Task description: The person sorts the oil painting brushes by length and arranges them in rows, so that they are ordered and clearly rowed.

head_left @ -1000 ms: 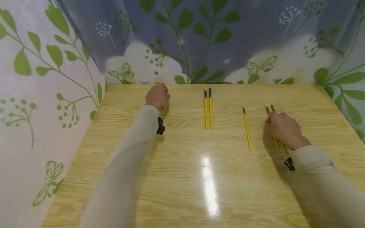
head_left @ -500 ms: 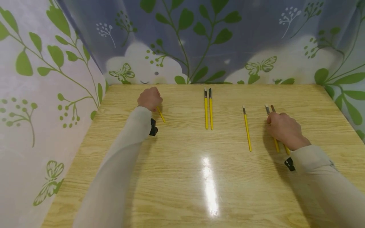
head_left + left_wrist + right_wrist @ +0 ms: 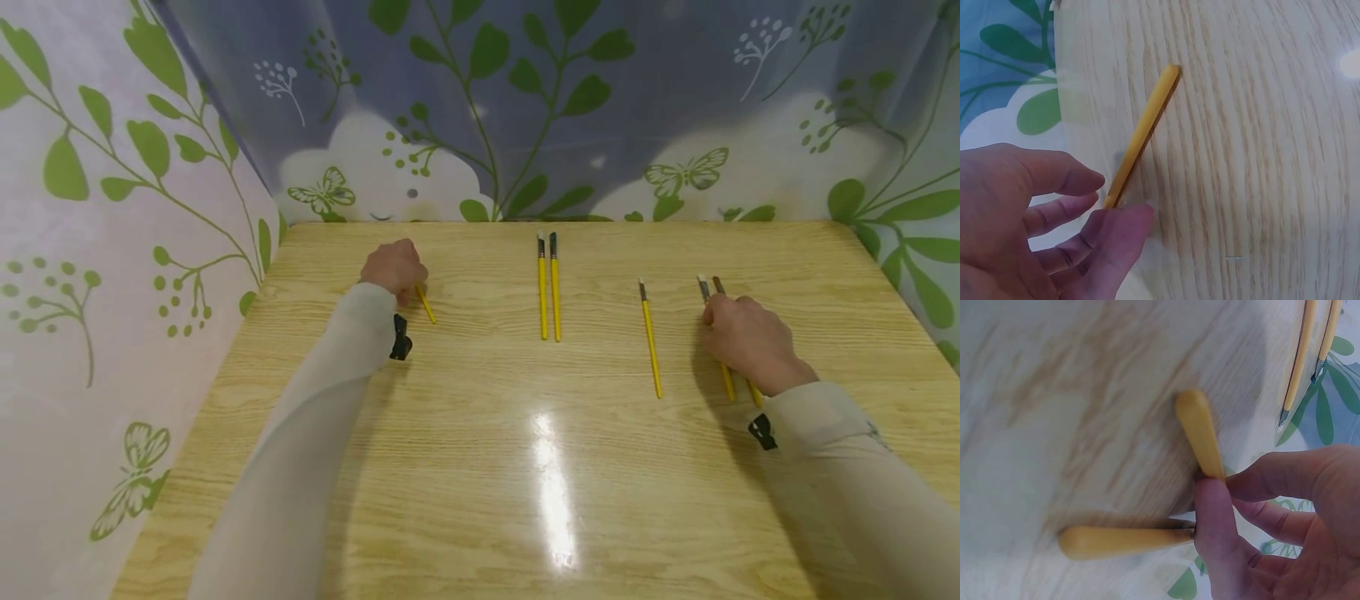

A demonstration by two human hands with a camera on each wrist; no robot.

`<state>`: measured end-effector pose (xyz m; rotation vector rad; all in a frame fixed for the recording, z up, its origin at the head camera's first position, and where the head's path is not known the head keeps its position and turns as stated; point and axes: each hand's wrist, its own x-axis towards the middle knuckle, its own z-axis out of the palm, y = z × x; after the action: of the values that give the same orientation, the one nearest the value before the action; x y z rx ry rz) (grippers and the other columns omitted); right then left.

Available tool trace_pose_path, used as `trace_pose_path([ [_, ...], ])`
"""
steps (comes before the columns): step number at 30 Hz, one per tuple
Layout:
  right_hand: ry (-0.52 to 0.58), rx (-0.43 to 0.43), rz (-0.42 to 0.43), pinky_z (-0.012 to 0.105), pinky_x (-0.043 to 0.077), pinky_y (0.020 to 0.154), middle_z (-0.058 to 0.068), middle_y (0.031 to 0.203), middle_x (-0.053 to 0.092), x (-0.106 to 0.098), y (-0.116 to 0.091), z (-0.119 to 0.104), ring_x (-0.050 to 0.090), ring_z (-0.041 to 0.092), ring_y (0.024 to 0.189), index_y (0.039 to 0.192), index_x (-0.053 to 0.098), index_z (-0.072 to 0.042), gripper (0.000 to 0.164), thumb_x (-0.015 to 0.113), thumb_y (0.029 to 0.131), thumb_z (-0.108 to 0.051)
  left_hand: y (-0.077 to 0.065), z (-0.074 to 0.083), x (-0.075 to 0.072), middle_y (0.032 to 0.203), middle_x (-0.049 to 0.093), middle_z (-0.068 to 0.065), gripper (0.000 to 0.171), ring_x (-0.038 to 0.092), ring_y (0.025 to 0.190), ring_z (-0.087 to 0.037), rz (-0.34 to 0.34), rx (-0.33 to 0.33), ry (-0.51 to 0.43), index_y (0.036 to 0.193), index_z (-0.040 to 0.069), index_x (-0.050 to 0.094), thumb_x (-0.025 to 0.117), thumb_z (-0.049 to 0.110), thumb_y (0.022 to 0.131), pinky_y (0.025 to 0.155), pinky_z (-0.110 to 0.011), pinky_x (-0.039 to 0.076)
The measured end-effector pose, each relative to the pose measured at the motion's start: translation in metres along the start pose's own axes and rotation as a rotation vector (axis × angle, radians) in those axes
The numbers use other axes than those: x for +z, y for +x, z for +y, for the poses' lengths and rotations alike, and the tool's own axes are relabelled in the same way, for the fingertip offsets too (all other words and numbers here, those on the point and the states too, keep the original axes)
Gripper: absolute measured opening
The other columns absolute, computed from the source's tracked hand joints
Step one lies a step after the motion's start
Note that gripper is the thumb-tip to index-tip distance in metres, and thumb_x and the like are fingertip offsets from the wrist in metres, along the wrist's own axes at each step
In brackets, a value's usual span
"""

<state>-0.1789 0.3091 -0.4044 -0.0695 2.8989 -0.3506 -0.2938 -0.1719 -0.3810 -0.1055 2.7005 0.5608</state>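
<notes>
In the head view, my left hand is over a yellow-handled paintbrush lying on the table, its far part hidden by the hand. The left wrist view has that paintbrush passing between the spread thumb and index finger, with a gap around it. My right hand pinches a yellow-handled paintbrush between thumb and index finger. Beside it a second paintbrush lies under the hand. A third paintbrush lies just left of the right hand.
Two paintbrushes lie side by side at the table's back middle, bristles away from me. The wooden table ends at a leaf-patterned cloth. Another patterned cloth borders the left side.
My left hand has shifted left, then slightly toward me, baring more of the brush handle beneath it. The right hand and the paintbrushes look unmoved.
</notes>
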Motion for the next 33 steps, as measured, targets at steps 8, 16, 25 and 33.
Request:
trace_pose_path([
  [8,-0.003,-0.011,0.002,0.054,0.057,0.065,0.044,0.126,0.062,-0.001,0.0,0.0,0.067,0.049,0.097,0.13,0.065,0.012,0.035,0.055,0.102,-0.007,0.086,-0.041,0.026,0.068,0.075,-0.013,0.029,0.073,0.053,-0.028,-0.05,-0.012,0.017,0.123,0.004,0.069,0.055,0.019,0.104,0.051,-0.041,0.062],
  [16,-0.003,-0.012,0.001,0.06,0.058,0.071,0.044,0.126,0.062,-0.001,-0.001,0.0,0.066,0.052,0.101,0.13,0.064,0.012,0.036,0.054,0.102,-0.007,0.037,-0.013,0.016,0.068,0.064,-0.01,0.03,0.061,0.048,-0.023,0.01,-0.007,0.1,0.13,0.004,0.067,0.053,0.017,0.108,0.048,-0.037,0.052],
  [25,0.009,-0.009,-0.006,0.053,0.057,0.065,0.044,0.126,0.062,0.001,0.001,0.001,0.066,0.048,0.095,0.131,0.064,0.012,0.037,0.054,0.101,-0.008,0.076,-0.043,0.03,0.074,0.068,-0.008,0.015,0.067,0.049,-0.023,0.008,0.033,0.038,0.097,0.009,0.062,0.061,0.023,0.104,0.047,-0.037,0.055],
  [33,0.001,-0.007,-0.01,0.059,0.058,0.071,0.044,0.126,0.061,-0.001,0.0,0.001,0.066,0.051,0.101,0.13,0.063,0.012,0.036,0.055,0.101,-0.008,-0.004,-0.005,0.005,0.103,0.072,-0.014,0.023,0.066,0.054,-0.019,0.027,0.038,0.008,0.128,0.008,0.059,0.056,0.021,0.108,0.056,-0.031,0.056],
])
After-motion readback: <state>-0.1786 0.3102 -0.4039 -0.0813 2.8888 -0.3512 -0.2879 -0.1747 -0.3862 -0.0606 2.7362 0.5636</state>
